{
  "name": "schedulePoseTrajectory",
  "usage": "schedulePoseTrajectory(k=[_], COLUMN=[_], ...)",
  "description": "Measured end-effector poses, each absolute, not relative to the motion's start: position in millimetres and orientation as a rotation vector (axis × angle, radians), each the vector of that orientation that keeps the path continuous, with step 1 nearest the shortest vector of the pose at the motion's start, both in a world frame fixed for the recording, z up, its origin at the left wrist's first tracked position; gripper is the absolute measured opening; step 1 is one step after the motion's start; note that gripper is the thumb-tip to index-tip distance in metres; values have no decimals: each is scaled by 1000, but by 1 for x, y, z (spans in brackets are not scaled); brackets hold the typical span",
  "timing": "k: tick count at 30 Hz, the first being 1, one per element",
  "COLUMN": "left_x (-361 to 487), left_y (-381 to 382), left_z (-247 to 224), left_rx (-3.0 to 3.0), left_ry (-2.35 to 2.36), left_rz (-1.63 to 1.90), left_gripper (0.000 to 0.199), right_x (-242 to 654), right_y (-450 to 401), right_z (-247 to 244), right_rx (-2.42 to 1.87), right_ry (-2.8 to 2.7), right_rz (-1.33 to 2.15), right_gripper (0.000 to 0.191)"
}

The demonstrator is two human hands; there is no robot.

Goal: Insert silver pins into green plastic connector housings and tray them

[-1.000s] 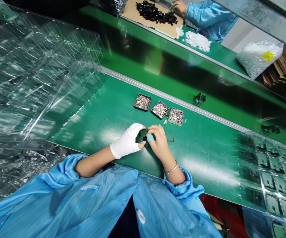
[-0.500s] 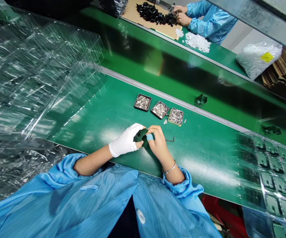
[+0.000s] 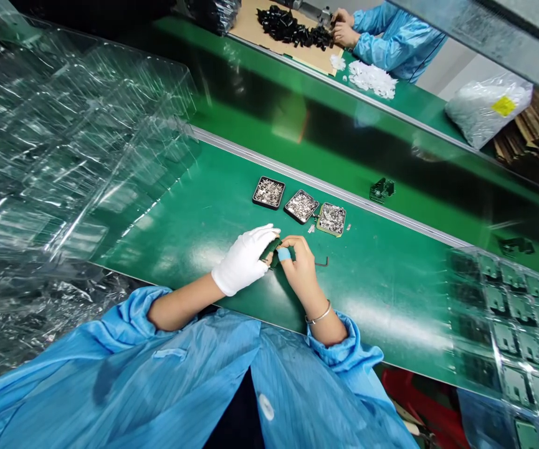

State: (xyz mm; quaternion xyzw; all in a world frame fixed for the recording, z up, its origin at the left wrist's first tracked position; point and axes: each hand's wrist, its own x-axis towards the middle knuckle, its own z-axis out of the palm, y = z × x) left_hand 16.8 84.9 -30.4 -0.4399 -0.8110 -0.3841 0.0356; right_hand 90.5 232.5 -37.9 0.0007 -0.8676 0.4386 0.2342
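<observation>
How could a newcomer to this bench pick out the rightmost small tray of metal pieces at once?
Start at the green worktop, then look beyond the white-gloved left hand and the right hand. Short of the silvery rail sit three small square trays in a row. The rightmost tray has a yellowish edge, whereas its two neighbours have black rims.

Left hand [image 3: 241,262] and right hand [image 3: 303,269] close together
Forearms [image 3: 186,304] slant inward; left fingers [image 3: 260,233] extended, right index finger [image 3: 293,241] bent toward the thumb [image 3: 288,268].

No legible text or numbers
</observation>
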Motion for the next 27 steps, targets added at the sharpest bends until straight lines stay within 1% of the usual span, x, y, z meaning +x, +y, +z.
schedulePoseTrajectory(k=[3,5,9,15,17,22,27], left_x=[12,10,9,18,17,11,15], left_y=[88,89,89,93,94,92,92], left_z=[-27,-24,-23,-23,-22,-18,-22], left_rx=[-1302,-1315,-1333,-1276,-1283,-1366,-1329], left_ry=[-2593,-2629,-2637,-2615,-2600,-2571,-2605], left_rz=[-1120,-1094,-1038,-767,-714,-708,-738], left_gripper=[27,24,26,27,26,24,26], right_x=[91,91,91,93,93,91,92], right_y=[230,228,228,226,227,232,229], right_z=[-38,-37,-39,-43,-41,-35,-37], right_rx=[38,50,47,39,32,48,20], right_ry=[-2365,-2358,-2381,-2440,-2435,-2392,-2404], right_rz=[1197,1197,1185,1024,1032,1210,1191], right_gripper=[9,10,10,11,12,9,10])
